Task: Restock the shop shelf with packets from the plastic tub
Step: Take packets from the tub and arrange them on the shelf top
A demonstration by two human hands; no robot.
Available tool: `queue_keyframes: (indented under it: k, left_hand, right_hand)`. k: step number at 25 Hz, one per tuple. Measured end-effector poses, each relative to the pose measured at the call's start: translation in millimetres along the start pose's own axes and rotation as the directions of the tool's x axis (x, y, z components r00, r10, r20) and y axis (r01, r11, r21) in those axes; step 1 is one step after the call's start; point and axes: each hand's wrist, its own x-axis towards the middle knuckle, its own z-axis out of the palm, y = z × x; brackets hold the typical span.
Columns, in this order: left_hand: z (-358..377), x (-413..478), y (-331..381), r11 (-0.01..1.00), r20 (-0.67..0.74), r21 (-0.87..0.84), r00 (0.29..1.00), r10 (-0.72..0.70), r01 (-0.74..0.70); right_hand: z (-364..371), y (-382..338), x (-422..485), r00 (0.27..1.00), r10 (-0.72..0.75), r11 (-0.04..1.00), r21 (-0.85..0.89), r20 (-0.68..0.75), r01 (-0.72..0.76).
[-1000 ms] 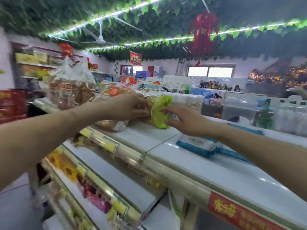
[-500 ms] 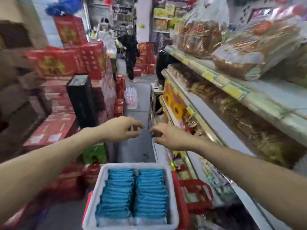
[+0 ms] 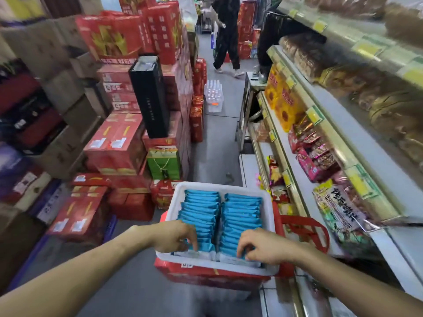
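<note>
A white plastic tub (image 3: 267, 202) sits on a red box (image 3: 206, 274) in the aisle, just below me. Two rows of blue packets (image 3: 242, 213) stand on edge inside it. My left hand (image 3: 175, 236) reaches into the near end of the left row, fingers curled down among the packets. My right hand (image 3: 259, 247) curls its fingers over the near packets of the right row. The thumbs are hidden. The shop shelf (image 3: 338, 143) runs along the right side with snack packets on several levels.
Red gift boxes (image 3: 119, 143) and a tall black box (image 3: 150, 94) are stacked on the left of the narrow aisle. A red basket handle (image 3: 304, 225) sticks out beside the tub. A person (image 3: 225, 33) walks at the far end, near a pack of water bottles (image 3: 214, 94).
My view swung down from the top shelf to the aisle. Both hands left the green packet on the top shelf, dropped and now reach into the blue packets in the tub.
</note>
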Motion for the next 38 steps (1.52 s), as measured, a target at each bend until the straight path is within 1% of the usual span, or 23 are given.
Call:
queue_keyframes:
  k: [2, 6, 10, 15, 18, 22, 25, 28, 31, 34, 38]
  left_hand:
    - [10, 0, -5, 0.999, 0.002, 0.021, 0.999, 0.032, -0.032]
    - [16, -1, -15, 0.995, -0.077, 0.04, 0.992, 0.099, -0.096]
    - [17, 2, -16, 0.988, -0.09, 0.101, 0.988, 0.126, -0.117]
    - [18, 8, -14, 0.981, -0.045, 0.11, 0.985, 0.166, -0.161]
    - [25, 9, -13, 0.978, 0.014, 0.116, 0.984, 0.175, -0.175]
    - [28, 16, -15, 0.988, 0.089, 0.073, 0.987, 0.131, -0.137]
    - [25, 21, -18, 0.987, 0.069, 0.09, 0.989, 0.13, -0.136]
    - [6, 20, -15, 0.985, -0.003, 0.087, 0.989, 0.149, -0.149]
    - [-46, 19, -9, 0.991, -0.085, 0.026, 0.987, 0.134, -0.132]
    - [-124, 25, 6, 0.985, -0.18, 0.054, 0.969, 0.17, -0.163]
    - [-232, 35, 56, 0.957, -0.274, 0.122, 0.918, 0.288, -0.264]
  right_hand:
    - [5, 0, -1, 1.0, -0.016, 1.0, -0.002, 0.003, 0.016]
    - [8, -1, -1, 0.999, -0.029, 0.999, -0.02, -0.032, 0.028]
    - [13, -1, 4, 1.0, -0.007, 0.993, -0.12, -0.027, 0.004]
    - [11, -14, 15, 0.997, 0.012, 0.974, -0.227, 0.076, 0.006]
    - [13, -16, 15, 0.989, 0.049, 0.976, -0.215, 0.136, -0.018]
    - [18, -15, 22, 0.965, 0.096, 0.979, -0.196, 0.246, -0.048]
    - [19, -13, 26, 0.96, 0.112, 0.986, -0.148, 0.258, -0.075]
    - [-3, -15, 14, 0.976, 0.131, 0.99, -0.07, 0.175, -0.12]
    - [-46, -19, -7, 0.992, 0.121, 0.992, -0.017, -0.018, -0.122]
    - [-105, -19, -33, 0.958, 0.113, 0.994, 0.024, -0.264, -0.11]
    - [-197, -34, -88, 0.895, 0.127, 0.988, -0.026, -0.427, -0.153]
